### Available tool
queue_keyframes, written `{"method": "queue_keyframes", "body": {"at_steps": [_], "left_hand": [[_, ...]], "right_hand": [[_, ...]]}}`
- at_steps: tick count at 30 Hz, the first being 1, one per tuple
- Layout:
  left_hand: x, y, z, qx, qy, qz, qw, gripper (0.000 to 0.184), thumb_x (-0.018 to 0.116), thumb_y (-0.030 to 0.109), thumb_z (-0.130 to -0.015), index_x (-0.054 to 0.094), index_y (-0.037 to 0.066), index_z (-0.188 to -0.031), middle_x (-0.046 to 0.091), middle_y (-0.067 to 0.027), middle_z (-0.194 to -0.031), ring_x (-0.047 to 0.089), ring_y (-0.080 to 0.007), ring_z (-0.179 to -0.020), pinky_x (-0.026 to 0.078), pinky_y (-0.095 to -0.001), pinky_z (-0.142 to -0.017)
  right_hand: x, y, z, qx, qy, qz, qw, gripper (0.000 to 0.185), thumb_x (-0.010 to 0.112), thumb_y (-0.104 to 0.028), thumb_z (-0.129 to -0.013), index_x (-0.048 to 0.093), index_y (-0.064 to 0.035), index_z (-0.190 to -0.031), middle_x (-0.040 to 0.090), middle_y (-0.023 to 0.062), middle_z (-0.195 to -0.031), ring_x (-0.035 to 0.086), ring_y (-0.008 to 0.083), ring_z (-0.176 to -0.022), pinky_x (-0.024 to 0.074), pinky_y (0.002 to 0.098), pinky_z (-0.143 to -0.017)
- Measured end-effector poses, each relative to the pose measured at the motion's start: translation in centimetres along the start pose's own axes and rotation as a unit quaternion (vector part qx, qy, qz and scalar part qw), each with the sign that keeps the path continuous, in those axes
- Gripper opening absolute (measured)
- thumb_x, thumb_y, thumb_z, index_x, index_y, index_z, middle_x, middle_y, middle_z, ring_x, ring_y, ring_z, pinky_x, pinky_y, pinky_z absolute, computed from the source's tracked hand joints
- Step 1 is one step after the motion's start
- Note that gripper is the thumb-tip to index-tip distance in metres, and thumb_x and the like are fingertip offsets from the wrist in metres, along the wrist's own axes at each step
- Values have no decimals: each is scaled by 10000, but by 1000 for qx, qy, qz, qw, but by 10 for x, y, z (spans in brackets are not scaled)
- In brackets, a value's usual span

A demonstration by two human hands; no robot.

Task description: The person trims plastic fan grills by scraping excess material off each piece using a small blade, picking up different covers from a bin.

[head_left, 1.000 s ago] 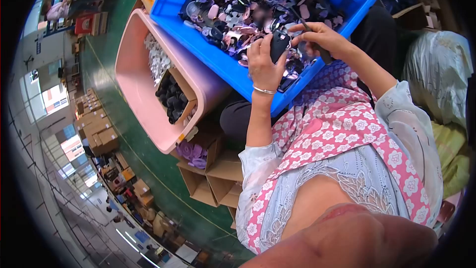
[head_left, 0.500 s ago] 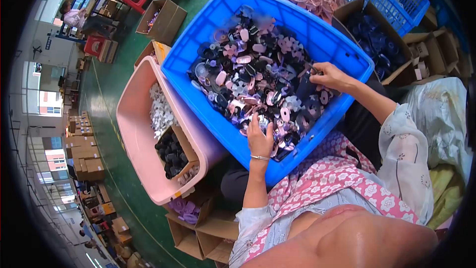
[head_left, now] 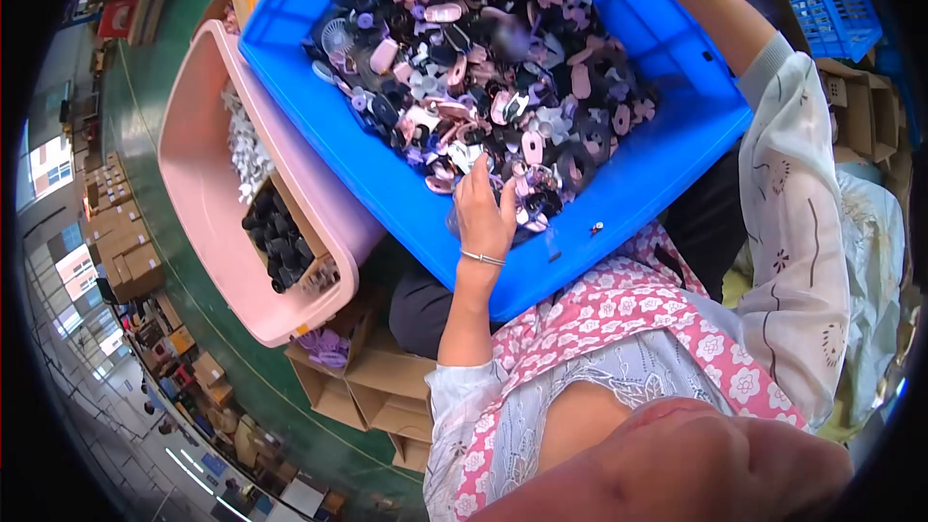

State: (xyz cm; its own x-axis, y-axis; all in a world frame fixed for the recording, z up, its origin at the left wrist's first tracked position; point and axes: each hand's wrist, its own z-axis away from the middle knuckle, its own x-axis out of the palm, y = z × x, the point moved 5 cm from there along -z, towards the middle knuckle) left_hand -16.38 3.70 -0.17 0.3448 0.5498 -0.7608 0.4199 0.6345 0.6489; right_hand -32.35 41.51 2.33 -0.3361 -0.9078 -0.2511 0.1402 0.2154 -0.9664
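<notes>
The premises appear to be a factory workshop. Evidence: green floor (head_left: 304, 447) with a painted line; cartons (head_left: 121, 232) stacked beyond; large blue crate (head_left: 396, 208) of loose mixed plastic parts (head_left: 483, 87); pink tub (head_left: 198, 126) holding separate white parts (head_left: 248, 147) and black parts (head_left: 278, 242); strip lights (head_left: 193, 464); tall windows (head_left: 72, 274) along one side.

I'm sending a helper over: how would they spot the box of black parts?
Start at the big blue bin of mixed parts. Left of it in view stands a pink tub. Inside, beside loose white parts, sits the cardboard box, set apart by its black contents.
</notes>
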Motion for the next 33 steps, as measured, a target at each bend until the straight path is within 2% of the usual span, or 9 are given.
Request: {"method": "queue_keyframes", "body": {"at_steps": [1, 2, 10, 19, 21, 22, 24, 30, 33], "left_hand": [[4, -2, 2, -6, -19, -1, 1000, 488, 633, 120, -783, 434, -69, -1187, 551, -251, -1031, 511, -398, -946, 396, -435, -841], [6, -3, 4, -24, -32, 5, 999, 499, 632, 114, -783, 425, -71, -1197, 548, -253, -1045, 510, -398, -954, 394, -436, -847], [11, -2, 2, -47, -64, -1, 997, 536, 622, 115, -794, 387, -51, -1247, 556, -230, -1024, 526, -373, -949, 409, -423, -826], [22, -9, 3, -55, -100, -8, 993, 567, 625, 117, -795, 362, -61, -1265, 537, -225, -1022, 494, -362, -959, 382, -431, -857], [25, -8, 4, -69, -130, -4, 989, 573, 626, 121, -795, 361, -63, -1268, 529, -228, -1030, 489, -364, -975, 381, -432, -862], [27, -9, 4, -65, -130, -8, 989, 583, 629, 118, -791, 355, -62, -1273, 523, -229, -1029, 484, -365, -980, 381, -434, -863], [30, -9, 3, -65, -132, -4, 989, 582, 629, 117, -791, 355, -61, -1273, 522, -227, -1025, 483, -365, -975, 383, -433, -861], [38, -7, 7, -54, -145, -3, 988, 591, 634, 102, -777, 361, -42, -1281, 524, -205, -979, 490, -349, -939, 394, -424, -822], [43, -8, 9, -66, -172, 7, 983, 594, 635, 93, -772, 363, -36, -1284, 524, -193, -957, 494, -339, -924, 397, -418, -807]], "right_hand": [[22, -6, 28, -153, -169, -38, 973, 219, 553, -223, -878, 585, -9, -909, 634, 75, -747, 616, 110, -614, 459, 222, -466], [25, 24, 44, 96, -98, -23, 990, 207, 544, -200, -881, 577, 4, -896, 624, 81, -750, 600, 115, -584, 459, 220, -463], [48, 227, 108, 327, -182, 129, 918, 123, 587, -160, -825, 576, -39, -842, 580, 34, -666, 559, 116, -509, 473, 254, -484], [40, 323, 107, 84, -30, 451, 888, 206, 552, -163, -758, 603, -37, -912, 644, 180, -830, 640, 328, -763, 503, 403, -637], [57, 318, 125, -168, -34, 495, 852, 290, 540, -130, -733, 592, -36, -1002, 642, 180, -891, 614, 363, -860, 500, 412, -722], [59, 317, 128, -164, -35, 496, 852, 290, 540, -130, -733, 592, -36, -1002, 642, 180, -891, 614, 363, -860, 500, 412, -722], [63, 347, 138, 235, -261, 427, 833, 375, 537, -75, -692, 579, -35, -1063, 639, 177, -932, 617, 348, -880, 498, 403, -763], [55, 293, 184, 183, -578, 415, 678, 306, 557, -58, -633, 660, -49, -921, 646, 179, -908, 622, 319, -884, 496, 417, -740], [53, 290, 166, 100, -480, 432, 757, 242, 543, -72, -672, 656, -20, -879, 643, 193, -890, 632, 334, -803, 495, 418, -719]]}}
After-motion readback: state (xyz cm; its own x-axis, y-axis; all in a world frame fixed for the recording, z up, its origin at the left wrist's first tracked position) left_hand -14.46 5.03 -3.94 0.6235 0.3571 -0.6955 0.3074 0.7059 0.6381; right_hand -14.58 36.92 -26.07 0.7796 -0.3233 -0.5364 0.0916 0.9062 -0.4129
